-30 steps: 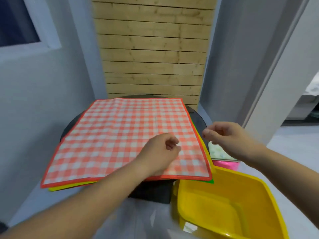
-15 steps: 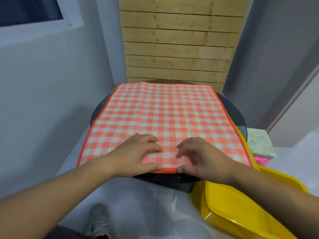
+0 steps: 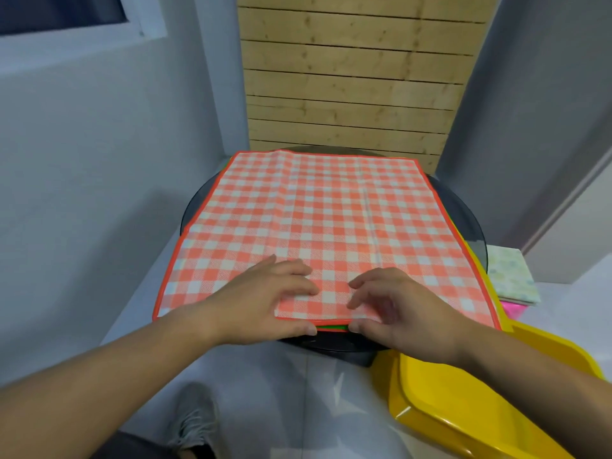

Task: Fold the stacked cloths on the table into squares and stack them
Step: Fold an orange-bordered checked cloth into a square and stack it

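Checked cloth pinched at table's near edge by left hand and right hand, thumbs beneath; first fold seemingly starting, next a lift toward far edge.

Before you, a round dark glass table bearing a flat stack of cloths, orange-and-white checked cloth topmost, overhanging its near-left edge.

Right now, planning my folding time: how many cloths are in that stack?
3 show: the red checked cloth on top, a green cloth peeking at the near edge, a yellow cloth along the right edge. More may lie hidden.
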